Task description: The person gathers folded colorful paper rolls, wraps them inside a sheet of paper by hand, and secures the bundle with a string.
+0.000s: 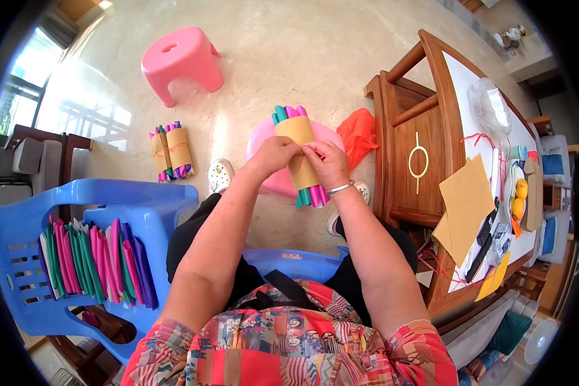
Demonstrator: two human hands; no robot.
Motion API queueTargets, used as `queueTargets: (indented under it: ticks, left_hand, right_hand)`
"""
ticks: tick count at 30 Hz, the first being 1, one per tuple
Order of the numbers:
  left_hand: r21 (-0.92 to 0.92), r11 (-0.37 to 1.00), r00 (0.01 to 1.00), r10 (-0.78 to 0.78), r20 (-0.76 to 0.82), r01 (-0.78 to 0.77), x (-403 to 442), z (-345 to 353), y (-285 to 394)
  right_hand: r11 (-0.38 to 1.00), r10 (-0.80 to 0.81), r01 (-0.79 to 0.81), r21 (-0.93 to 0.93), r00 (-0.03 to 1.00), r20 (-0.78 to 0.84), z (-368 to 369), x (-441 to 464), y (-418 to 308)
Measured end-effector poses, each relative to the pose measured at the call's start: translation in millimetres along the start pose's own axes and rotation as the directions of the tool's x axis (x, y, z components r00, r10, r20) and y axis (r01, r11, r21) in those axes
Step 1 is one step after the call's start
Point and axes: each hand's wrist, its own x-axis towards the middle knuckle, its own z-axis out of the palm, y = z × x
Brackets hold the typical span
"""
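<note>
A bundle of rolled pink, magenta and green sheets, wrapped in a brown paper band (296, 132), lies across a pink stool (260, 138) between my knees. My left hand (278, 156) rests on the band's left side, thumb and fingers pinched near its middle. From the right, my right hand (327, 165) meets it there with fingertips also pinched. Whatever thin thing is between the fingertips is too small to make out. The rolls' coloured ends (312, 197) stick out above and below the paper.
Two similar bundles (171, 151), tied with red string, lie on the floor at left. A blue chair (96, 193) holds several coloured folded pieces. A pink stool (180, 58) stands ahead. Right are a red bag (357, 136) and a wooden table with brown paper sheets (466, 202).
</note>
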Motion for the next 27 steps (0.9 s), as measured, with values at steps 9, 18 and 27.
queueTargets:
  ticks: [9,18,27]
  left_hand:
    - [-0.431,0.819,0.921,-0.380,0.087,0.379,-8,7,12]
    - [0.090,0.989,0.987,-0.105,-0.125,0.117,1,10,-4]
    - [-0.239,0.882,0.911,-0.411,0.030,0.406,-9,10,13]
  right_hand:
    - [0.975,-0.213,0.201,-0.098,0.968,-0.134,8,-4,-6]
    - [0.887,-0.402,0.371,-0.275,0.914,-0.062,0,-1,-8]
    - [0.910,-0.389,0.368,-0.191,0.918,-0.081,1,-2,-5]
